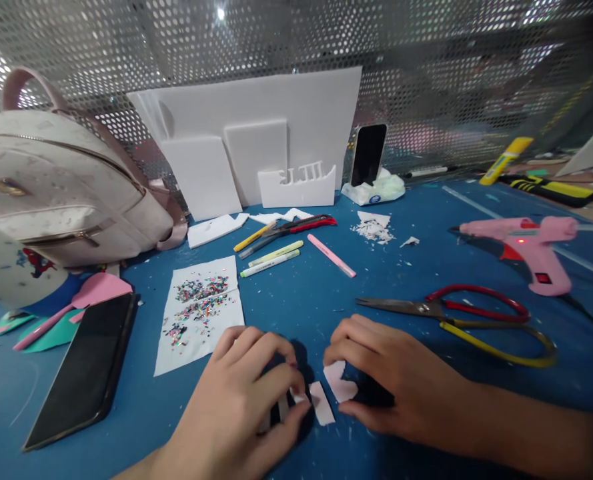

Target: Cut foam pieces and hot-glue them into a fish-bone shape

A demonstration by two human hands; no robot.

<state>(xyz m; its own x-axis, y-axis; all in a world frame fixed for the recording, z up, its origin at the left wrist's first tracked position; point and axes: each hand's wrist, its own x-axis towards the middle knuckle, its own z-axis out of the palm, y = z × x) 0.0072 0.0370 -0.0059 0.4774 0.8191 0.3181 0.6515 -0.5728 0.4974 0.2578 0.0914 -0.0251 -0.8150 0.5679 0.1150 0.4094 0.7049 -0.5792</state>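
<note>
At the front of the blue table, my right hand (383,373) has its thumb and fingers at the edges of a pale pink cut-out piece (340,383) with a curved notch. My left hand (256,393) is curled, thumb and index pinched on a small pale piece (299,396) mostly hidden by the fingers. Between the hands a small pale pink rectangle (322,403) lies flat, touched by neither hand. Just beyond my right hand lie scissors (436,309) with red and yellow handles, blades pointing left.
A white sheet (176,353) bears loose colourful gems. Further off are several markers (331,255), a red cutter (296,227), foam boards (256,100) and foam scraps (373,230). A pink glue gun (531,237) stands right; a phone (83,370) and backpack (66,180) are left.
</note>
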